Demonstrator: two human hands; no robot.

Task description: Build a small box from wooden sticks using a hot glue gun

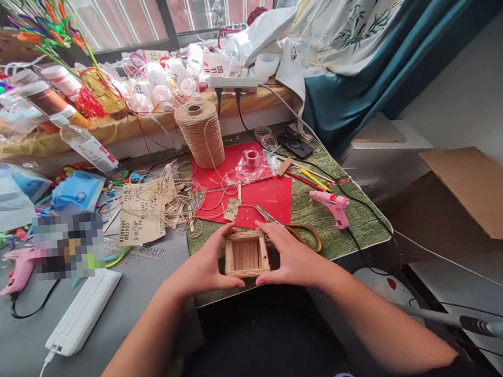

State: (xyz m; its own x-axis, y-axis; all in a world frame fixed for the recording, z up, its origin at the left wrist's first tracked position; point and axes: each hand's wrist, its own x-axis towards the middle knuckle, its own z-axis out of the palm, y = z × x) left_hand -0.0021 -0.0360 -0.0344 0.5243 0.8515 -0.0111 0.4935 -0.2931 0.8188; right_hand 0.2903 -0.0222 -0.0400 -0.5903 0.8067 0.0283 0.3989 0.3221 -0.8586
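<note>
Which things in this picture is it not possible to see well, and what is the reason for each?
All in the head view:
- Underside of the small wooden box, held between left hand and right hand: hidden by the box itself.
- Front of the left-side pink glue gun: covered by the pixelated patch.
- Print on the black shirt: cut off by the bottom edge.
- Writing on the paper tag: too small.

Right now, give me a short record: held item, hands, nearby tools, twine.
Held item: small rectangular wooden-stick box
Left hand: on the box's left side
Right hand: on the box's right side
Cutting tool: brown-handled metal scissors, beside right hand
Glue tool: pink plastic glue gun, right of scissors
Twine: tan twine spool, upright, beyond box
</note>
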